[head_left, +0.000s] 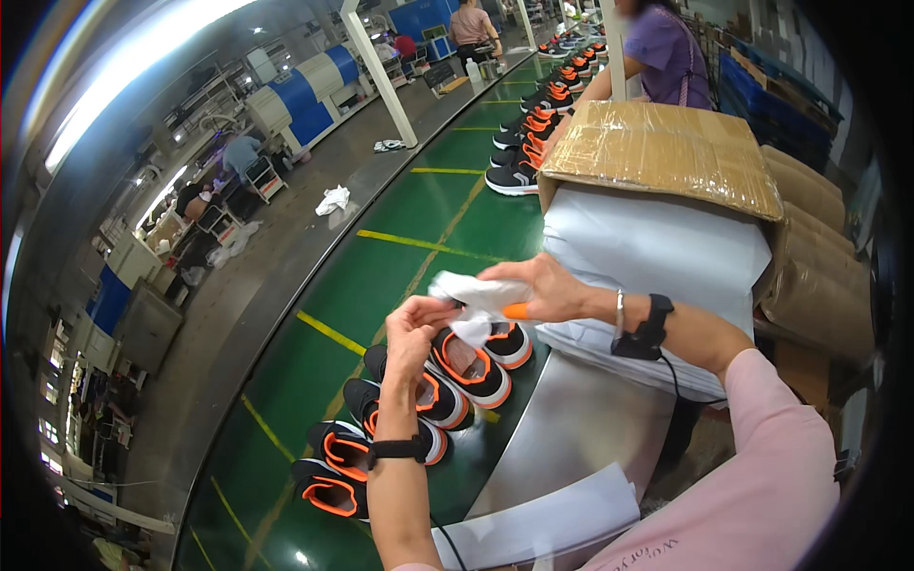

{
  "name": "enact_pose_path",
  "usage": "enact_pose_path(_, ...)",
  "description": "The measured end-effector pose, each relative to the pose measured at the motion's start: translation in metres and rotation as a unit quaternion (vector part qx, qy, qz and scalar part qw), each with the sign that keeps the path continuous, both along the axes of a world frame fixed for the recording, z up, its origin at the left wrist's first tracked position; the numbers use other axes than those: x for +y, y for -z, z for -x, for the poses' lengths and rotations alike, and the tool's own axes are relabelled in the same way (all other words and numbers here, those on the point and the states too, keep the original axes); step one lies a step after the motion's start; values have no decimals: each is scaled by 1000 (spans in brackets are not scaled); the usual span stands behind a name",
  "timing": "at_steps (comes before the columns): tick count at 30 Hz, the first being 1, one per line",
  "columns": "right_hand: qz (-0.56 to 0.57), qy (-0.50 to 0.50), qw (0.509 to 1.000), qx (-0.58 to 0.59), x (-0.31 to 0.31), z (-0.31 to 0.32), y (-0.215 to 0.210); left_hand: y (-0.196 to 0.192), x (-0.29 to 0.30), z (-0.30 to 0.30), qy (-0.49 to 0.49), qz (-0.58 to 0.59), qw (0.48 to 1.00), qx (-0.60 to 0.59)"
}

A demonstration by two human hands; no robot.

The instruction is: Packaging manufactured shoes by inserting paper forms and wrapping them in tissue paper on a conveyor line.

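A crumpled sheet of thin white paper [473, 297] is between my two hands, above a row of shoes. My left hand [415, 331] is closed, its fingertips pinching the paper's left side. My right hand [550, 288] grips the paper's right side, and a short orange piece [515, 311] of something I cannot make out sticks out below its fingers. Right under the paper stands a black shoe [471, 366] with orange trim and a white sole, pale paper inside it. More black and orange shoes [335, 495] stand beside it, partly hidden by my left forearm.
Shoes stand on a green conveyor belt [381, 276] with yellow lines. Further along, a line of similar shoes [519, 176] sits near a person in purple [671, 57]. At right, a cardboard box [666, 143] rests over stacked white paper [647, 257]. White sheets [547, 519] lie on a metal table [571, 419].
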State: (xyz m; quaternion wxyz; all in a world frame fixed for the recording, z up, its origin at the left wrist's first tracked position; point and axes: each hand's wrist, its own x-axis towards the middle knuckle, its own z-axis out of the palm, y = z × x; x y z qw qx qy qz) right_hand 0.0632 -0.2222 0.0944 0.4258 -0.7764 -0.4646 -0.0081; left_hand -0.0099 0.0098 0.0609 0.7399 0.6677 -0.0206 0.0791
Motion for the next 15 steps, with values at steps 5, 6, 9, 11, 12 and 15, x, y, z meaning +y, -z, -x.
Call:
enact_pose_path(5,238,-20,967,86,-6,-40,-2,58,-6,-43,-163,-548,801,-178)
enact_pose_path(6,243,-18,966,86,1,-50,-2,61,-12,-48,-171,-607,743,-226)
enact_pose_path(9,398,-51,904,149,25,-75,-9,64,-14,-69,-120,-602,767,-189)
enact_pose_path(11,465,-23,885,29,46,-79,-3,51,-10,-76,-49,-561,818,-115)
enact_pose_path(12,499,-17,863,-75,62,-80,13,49,-7,-74,-46,-527,842,-111)
enact_pose_path(15,394,42,902,-172,96,-37,51,54,3,-67,-76,-498,861,-75)
